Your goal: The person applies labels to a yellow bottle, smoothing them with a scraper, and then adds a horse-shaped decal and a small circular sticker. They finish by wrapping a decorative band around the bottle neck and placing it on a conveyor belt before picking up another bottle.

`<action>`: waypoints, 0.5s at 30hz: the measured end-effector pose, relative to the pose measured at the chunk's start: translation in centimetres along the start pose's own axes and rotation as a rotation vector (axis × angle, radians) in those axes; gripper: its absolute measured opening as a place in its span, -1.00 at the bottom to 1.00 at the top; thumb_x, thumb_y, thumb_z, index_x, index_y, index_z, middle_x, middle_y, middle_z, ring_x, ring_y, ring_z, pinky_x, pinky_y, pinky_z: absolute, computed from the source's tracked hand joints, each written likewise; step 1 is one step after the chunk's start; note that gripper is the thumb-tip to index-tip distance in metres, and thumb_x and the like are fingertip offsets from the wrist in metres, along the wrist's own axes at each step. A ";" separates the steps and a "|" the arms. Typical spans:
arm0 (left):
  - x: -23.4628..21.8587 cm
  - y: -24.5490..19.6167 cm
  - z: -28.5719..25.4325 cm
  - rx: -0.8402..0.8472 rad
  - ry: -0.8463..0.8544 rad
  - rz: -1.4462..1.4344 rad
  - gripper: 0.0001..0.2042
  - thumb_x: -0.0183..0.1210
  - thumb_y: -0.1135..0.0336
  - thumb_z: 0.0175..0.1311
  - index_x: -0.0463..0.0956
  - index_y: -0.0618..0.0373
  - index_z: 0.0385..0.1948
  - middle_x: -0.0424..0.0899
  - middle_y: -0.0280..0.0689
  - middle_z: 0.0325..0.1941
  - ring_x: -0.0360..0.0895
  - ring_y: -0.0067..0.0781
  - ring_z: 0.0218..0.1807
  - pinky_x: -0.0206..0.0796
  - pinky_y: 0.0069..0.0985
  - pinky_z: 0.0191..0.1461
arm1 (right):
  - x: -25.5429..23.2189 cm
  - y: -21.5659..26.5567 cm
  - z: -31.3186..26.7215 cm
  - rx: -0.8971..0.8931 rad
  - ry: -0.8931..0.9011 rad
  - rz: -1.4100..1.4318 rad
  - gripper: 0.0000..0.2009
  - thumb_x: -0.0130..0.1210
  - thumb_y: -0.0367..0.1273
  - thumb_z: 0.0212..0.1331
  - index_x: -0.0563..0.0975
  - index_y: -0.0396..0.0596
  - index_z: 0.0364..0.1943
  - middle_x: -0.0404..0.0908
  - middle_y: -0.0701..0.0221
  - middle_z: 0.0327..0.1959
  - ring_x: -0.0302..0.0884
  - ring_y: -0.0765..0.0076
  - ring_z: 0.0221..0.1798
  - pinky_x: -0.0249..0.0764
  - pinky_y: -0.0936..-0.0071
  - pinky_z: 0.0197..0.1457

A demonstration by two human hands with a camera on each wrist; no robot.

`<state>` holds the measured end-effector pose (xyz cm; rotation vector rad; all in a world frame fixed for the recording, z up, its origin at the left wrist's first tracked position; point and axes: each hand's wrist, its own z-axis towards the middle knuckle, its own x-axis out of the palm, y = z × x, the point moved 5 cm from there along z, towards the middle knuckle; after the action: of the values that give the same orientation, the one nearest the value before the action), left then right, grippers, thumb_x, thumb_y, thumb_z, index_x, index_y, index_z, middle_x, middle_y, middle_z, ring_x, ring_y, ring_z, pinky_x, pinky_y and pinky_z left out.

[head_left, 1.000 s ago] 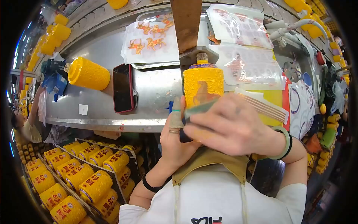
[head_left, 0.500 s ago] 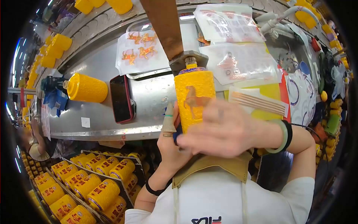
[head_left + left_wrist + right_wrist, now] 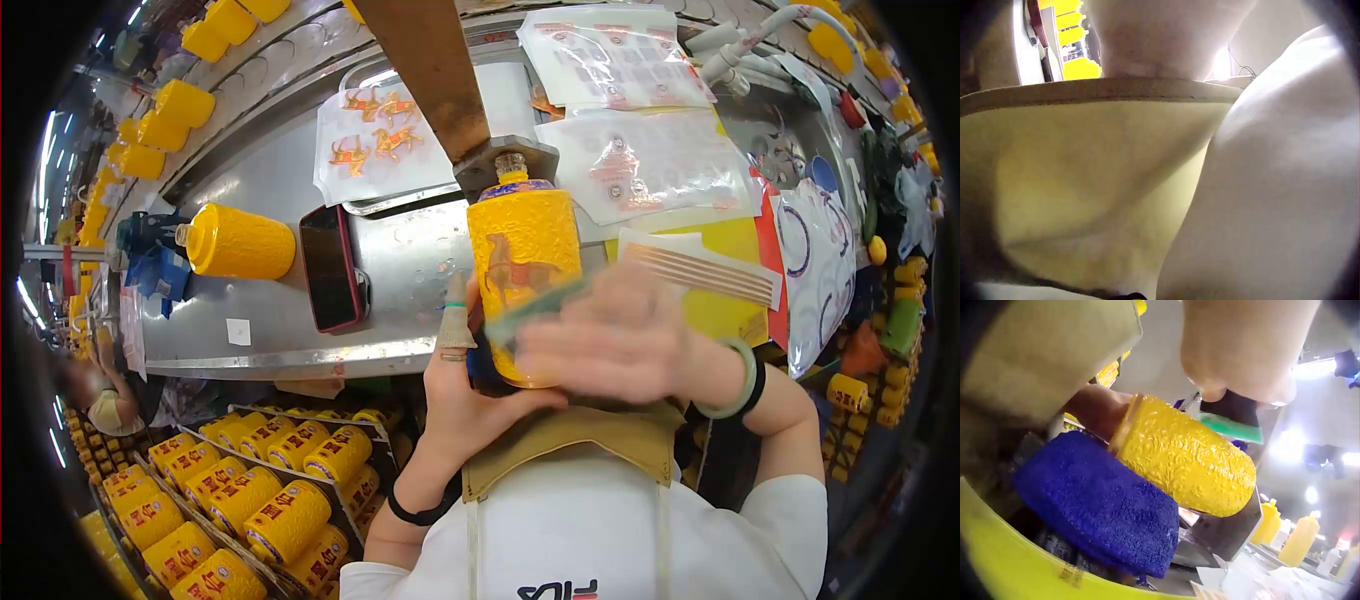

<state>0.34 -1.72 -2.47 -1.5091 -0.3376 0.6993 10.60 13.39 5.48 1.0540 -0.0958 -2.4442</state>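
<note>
Left hand (image 3: 470, 385) gripping yellow bottle (image 3: 523, 275) from below, bottle upright, neck under wooden post (image 3: 420, 70), near bench front edge. Right hand (image 3: 610, 340) pinching green card (image 3: 535, 305) across bottle's front, right of bottle.

Bright overhead lighting is glaring off the steel counter (image 3: 410, 250) — fisheye edges are bending, going black. Right hand (image 3: 610, 340) is blurring; left wrist view is smearing out of focus.

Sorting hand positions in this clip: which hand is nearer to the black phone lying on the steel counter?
The left hand. It holds the base of the yellow bottle, just right of the phone. The right hand is farther right, across the bottle's front.
</note>
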 end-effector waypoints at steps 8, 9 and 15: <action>-0.2 -1.6 2.1 0.246 0.060 0.211 0.17 0.26 -0.56 0.06 0.18 0.24 0.54 0.20 0.13 0.55 0.34 0.12 0.48 0.25 -0.09 0.50 | -3.2 -2.5 -2.7 0.604 -0.256 0.153 -0.69 0.39 -0.53 0.15 0.64 -0.18 -0.01 0.71 0.30 -0.19 0.63 0.29 -0.28 0.53 0.46 -0.08; -0.2 -1.9 2.1 0.294 0.072 0.442 0.15 0.19 -0.62 0.04 0.31 0.23 0.50 0.18 0.20 0.54 0.33 0.22 0.47 0.24 -0.07 0.49 | -3.4 -2.8 -3.5 0.652 -0.309 0.136 -0.68 0.36 -0.54 0.21 0.61 -0.20 0.05 0.69 0.28 -0.14 0.64 0.33 -0.24 0.53 0.49 -0.03; 1.2 -5.4 2.5 0.286 0.127 0.708 0.07 0.38 -0.48 -0.08 0.40 0.05 0.47 0.20 0.23 0.47 0.41 0.30 0.40 0.35 0.06 0.41 | -2.2 -3.3 -5.5 0.863 -0.579 0.250 -0.61 0.27 -0.55 0.33 0.49 -0.20 0.21 0.63 0.35 0.05 0.59 0.52 -0.03 0.51 0.56 0.07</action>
<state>0.86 1.43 2.67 -1.3776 0.4074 1.1421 14.47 17.90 2.24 0.5139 -1.4656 -2.3968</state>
